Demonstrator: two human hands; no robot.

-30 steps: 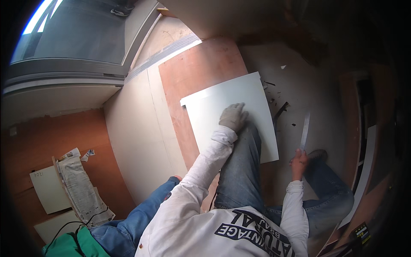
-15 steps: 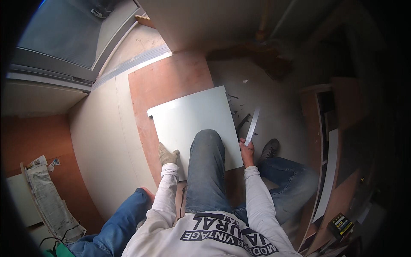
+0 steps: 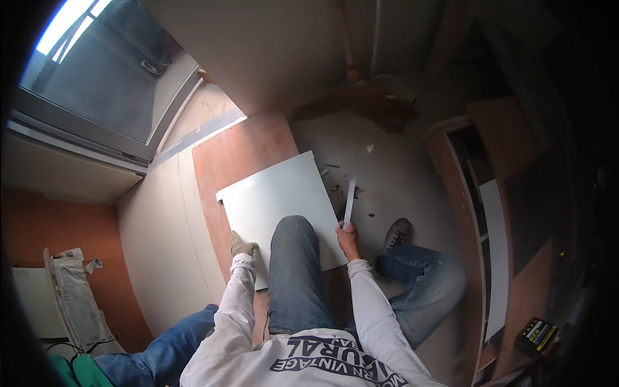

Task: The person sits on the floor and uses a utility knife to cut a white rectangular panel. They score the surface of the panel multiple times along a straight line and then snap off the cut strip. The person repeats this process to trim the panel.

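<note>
My left hand (image 3: 242, 246), in a pale glove, grips the left edge of a square white panel (image 3: 261, 197). At the panel’s opposite edge, my bare right hand (image 3: 347, 240) is closed on a flat silvery strip (image 3: 350, 198) that points away from me. My bent knee (image 3: 291, 235) rests over the panel’s near part. Beneath the panel lies a larger reddish plywood board (image 3: 238, 145), with dark scraps (image 3: 335, 188) beside it on the floor.
A glass sliding door (image 3: 103, 97) is at upper left; a wooden cabinet (image 3: 454, 193) stands at right with a black-and-yellow box (image 3: 536, 334). Another person’s leg (image 3: 174, 348) is at lower left, near a newspaper-covered board (image 3: 87, 300). My shoe (image 3: 396, 233) is beside the panel.
My left hand has moved from the panel’s middle back to its left edge. My right hand, holding the strip, has come up against the right edge. The whole view has shifted.
</note>
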